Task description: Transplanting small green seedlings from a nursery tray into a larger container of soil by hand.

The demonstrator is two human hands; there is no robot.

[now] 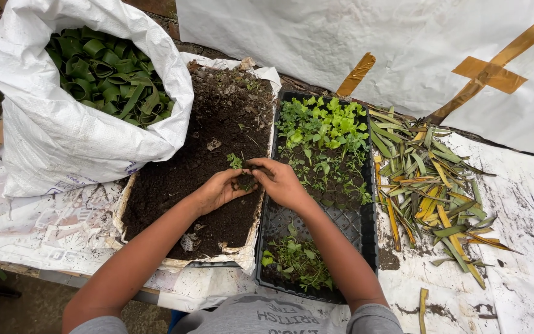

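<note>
Both hands meet over the dark loose soil heap (199, 154) near its right edge: the left hand (217, 190) and right hand (279, 182) cup a small green leafy seedling (236, 162) with its crumbly root clump, apparently to keep soil around the roots. Beside them lies a black plastic seedling tray (366, 232), a white woven sack of rolled green leaf strips (57, 142) at the table's far left corner.

White sack (57, 136), strewn leaf strips (434, 185)

Both hands are meeting over the dark soil pile (186, 167): the left hand (217, 190) and right hand (280, 182) are cupping a small seedling (236, 162), fingers (251, 166) touching around it. A black seedling tray (366, 235) is lying just beside the soil, a white sack of rolled green leaves (69, 130) is standing behind, and cut leaf strips (428, 179) are lying on the table (526, 204).
</note>
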